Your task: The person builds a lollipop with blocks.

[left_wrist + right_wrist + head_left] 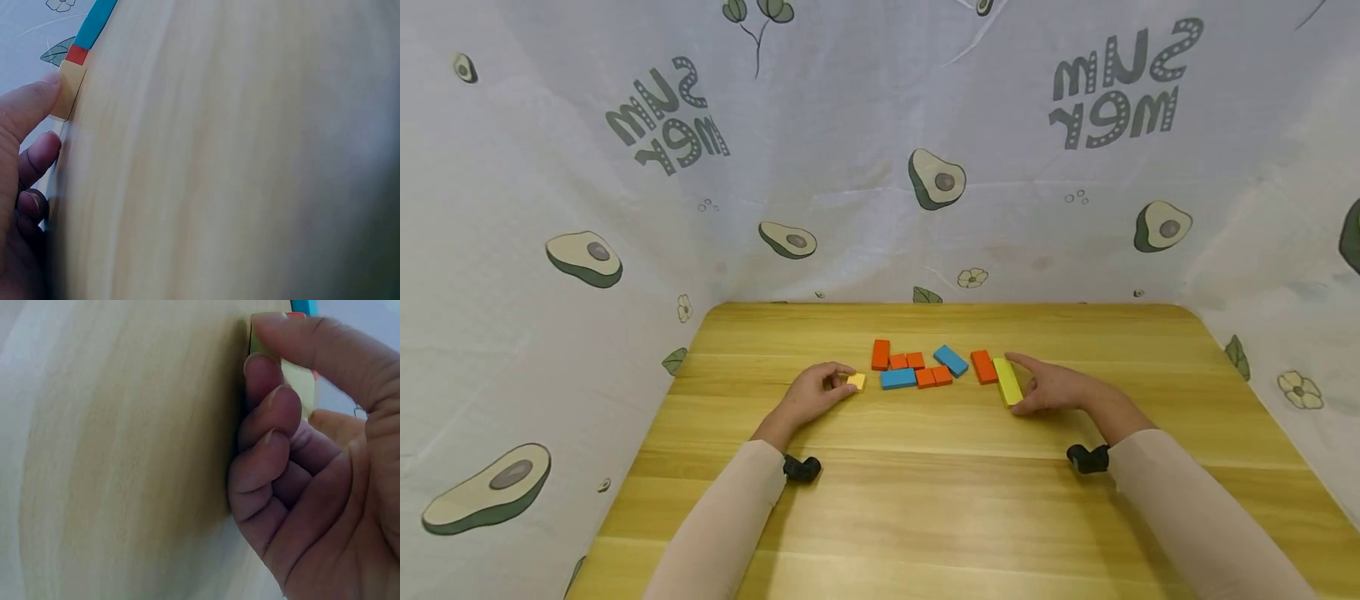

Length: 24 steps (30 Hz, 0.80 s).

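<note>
My left hand (811,396) pinches a small light-orange block (856,382) between thumb and finger, left of a cluster of coloured blocks. In the left wrist view, the thumb lies against this block's (70,90) side, low at the table. On the right, a long yellow block (1008,382) is held by my right hand (1060,390), index finger at its far end and thumb at its near end. The other fingers of that hand are curled in toward the palm, as the right wrist view shows. A red-orange block (983,367) lies just left of the yellow one.
Between the hands, a blue block (898,379) lies beside small red-orange squares (933,377). Behind it are an upright-laid red-orange block (881,355) and two more squares (907,361). A second blue block (951,360) sits at an angle. Printed cloth (865,200) rises behind the wooden table (925,500).
</note>
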{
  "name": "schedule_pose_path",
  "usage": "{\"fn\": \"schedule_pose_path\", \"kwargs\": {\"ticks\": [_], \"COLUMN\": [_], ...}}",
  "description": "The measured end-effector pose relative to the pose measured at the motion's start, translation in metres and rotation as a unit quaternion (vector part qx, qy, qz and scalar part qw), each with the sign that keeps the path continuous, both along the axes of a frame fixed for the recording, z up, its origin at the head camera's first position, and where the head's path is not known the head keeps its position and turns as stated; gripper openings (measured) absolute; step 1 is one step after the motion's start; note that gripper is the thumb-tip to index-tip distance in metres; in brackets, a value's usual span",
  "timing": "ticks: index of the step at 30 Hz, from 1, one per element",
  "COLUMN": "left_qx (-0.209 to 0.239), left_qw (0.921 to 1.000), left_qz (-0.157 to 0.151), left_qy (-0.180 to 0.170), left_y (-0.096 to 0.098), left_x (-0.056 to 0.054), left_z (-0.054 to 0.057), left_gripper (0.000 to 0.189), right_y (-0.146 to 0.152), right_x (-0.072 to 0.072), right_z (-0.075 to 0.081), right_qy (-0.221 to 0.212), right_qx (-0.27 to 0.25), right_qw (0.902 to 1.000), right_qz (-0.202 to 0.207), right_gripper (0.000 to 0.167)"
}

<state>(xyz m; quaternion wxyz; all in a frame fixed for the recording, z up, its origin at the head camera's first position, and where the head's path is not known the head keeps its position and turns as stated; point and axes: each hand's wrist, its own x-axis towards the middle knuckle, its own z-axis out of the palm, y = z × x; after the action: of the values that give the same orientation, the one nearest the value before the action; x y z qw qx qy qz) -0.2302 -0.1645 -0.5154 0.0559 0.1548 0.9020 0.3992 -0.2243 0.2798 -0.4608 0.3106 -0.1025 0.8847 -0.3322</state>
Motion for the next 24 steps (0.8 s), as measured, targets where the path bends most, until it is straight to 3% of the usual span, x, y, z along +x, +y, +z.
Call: {"fn": "schedule_pose_path", "kwargs": {"ticks": [24], "left_qx": [-0.003], "left_qw": [0.9998], "left_qz": [0.016], "left_qy": [-0.005], "left_y": [0.001], "left_x": [0.0], "left_z": [-0.003], "left_gripper": [0.03], "right_y": [-0.003], "right_x": [0.012], "right_z": [-0.008], "right_qy": [0.098], "right_qx": [0.004], "right_qw": [0.995], "right_qz": [-0.018], "right_gripper": [0.108]}}
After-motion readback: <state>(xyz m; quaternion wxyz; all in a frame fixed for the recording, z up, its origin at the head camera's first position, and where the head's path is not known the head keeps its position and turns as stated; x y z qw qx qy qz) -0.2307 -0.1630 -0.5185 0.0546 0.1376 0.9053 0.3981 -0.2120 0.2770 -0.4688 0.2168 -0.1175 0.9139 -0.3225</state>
